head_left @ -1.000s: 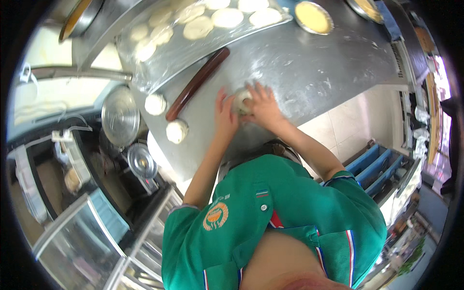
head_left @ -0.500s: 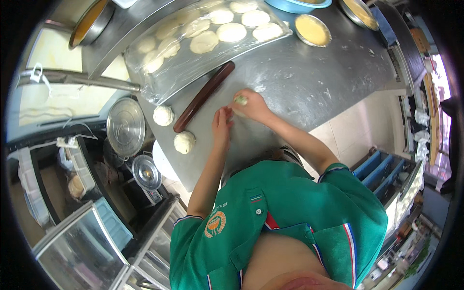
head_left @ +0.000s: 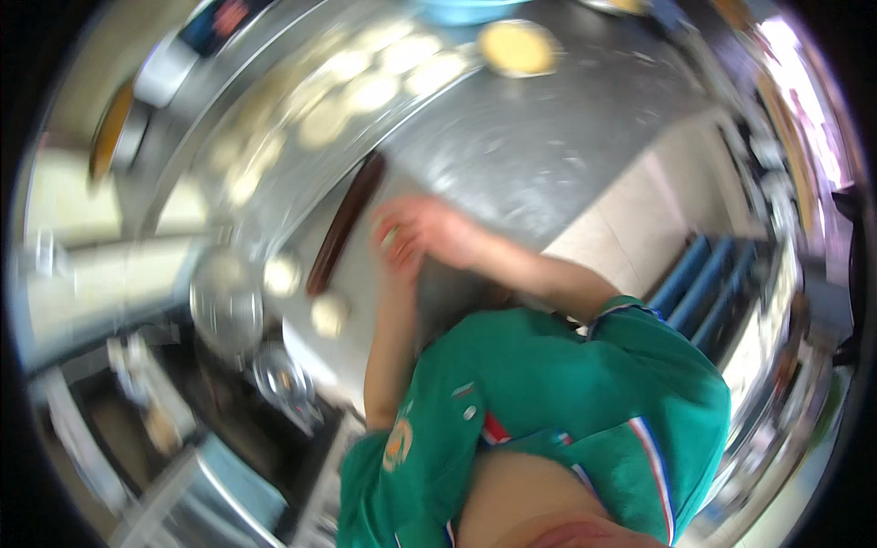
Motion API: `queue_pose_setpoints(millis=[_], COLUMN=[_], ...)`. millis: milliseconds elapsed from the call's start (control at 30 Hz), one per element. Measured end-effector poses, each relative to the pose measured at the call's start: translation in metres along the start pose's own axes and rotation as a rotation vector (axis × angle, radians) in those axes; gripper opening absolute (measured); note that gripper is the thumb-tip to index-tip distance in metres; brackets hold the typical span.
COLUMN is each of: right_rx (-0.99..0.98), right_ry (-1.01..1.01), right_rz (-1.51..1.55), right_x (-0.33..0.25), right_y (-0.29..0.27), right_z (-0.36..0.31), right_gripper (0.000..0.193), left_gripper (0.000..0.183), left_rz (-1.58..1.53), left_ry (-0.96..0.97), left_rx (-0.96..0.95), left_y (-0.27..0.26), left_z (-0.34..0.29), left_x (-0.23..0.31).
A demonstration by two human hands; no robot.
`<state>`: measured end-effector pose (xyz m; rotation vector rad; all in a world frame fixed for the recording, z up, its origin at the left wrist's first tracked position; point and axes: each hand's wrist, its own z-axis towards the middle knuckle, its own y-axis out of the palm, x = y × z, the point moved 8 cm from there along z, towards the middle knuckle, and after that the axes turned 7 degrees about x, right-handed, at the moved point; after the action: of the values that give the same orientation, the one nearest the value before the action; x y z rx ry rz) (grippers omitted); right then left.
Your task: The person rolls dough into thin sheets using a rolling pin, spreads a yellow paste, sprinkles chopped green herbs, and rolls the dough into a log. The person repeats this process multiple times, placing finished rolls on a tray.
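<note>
Both my hands meet over the near part of the steel table [head_left: 521, 137], smeared by motion. Between them shows a small piece of dough with green filling [head_left: 392, 237]. My left hand [head_left: 400, 267] has its fingers curled up against it from below. My right hand [head_left: 438, 230] closes over it from the right. To the left of my hands lies a dark brown rolling pin [head_left: 347, 222], touched by neither. Two pale balls of dough, one farther [head_left: 282, 273] and one nearer [head_left: 329, 314], rest left of the pin.
Several flat dough rounds [head_left: 373, 90] lie under clear plastic sheeting at the far left. A round pan of yellow contents [head_left: 519, 48] and a light blue basin [head_left: 475, 9] stand at the back. Metal lids [head_left: 226, 301] are beyond the left edge; blue racks [head_left: 681, 274] stand right.
My hands, near each other before, have come together around the filled dough. The whole view has shifted and blurred. The rolling pin and dough balls keep their places on the table.
</note>
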<state>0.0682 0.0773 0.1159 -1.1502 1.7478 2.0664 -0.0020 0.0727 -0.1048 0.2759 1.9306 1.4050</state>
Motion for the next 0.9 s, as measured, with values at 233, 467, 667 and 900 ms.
queue_pose_setpoints(millis=[233,467,667,900], right_rx=[0.171,0.598,0.715,0.51], right_ry=[-1.156,-1.073,-0.963,-0.554], right_rz=[-1.632,-1.825,-1.78,-1.574], right_x=[-0.049,-0.05,-0.049,-0.053], right_y=[0.033,0.001,-0.012,-0.039], right_z=[-0.041,-0.065,-0.089,-0.075], right_gripper=[0.052,0.042,0.042,0.039], left_gripper=[0.038,0.038,0.037,0.037], left_rz=[1.395,1.333,1.276,0.875], left_ry=[0.59,0.245,0.098,-0.102], left_rx=[0.334,0.287,0.229,0.105], left_y=[0.074,0.068,0.073,0.073], left_z=[0.0,0.032,0.04,0.034], left_x=[-0.028,-0.067,-0.094,-0.117])
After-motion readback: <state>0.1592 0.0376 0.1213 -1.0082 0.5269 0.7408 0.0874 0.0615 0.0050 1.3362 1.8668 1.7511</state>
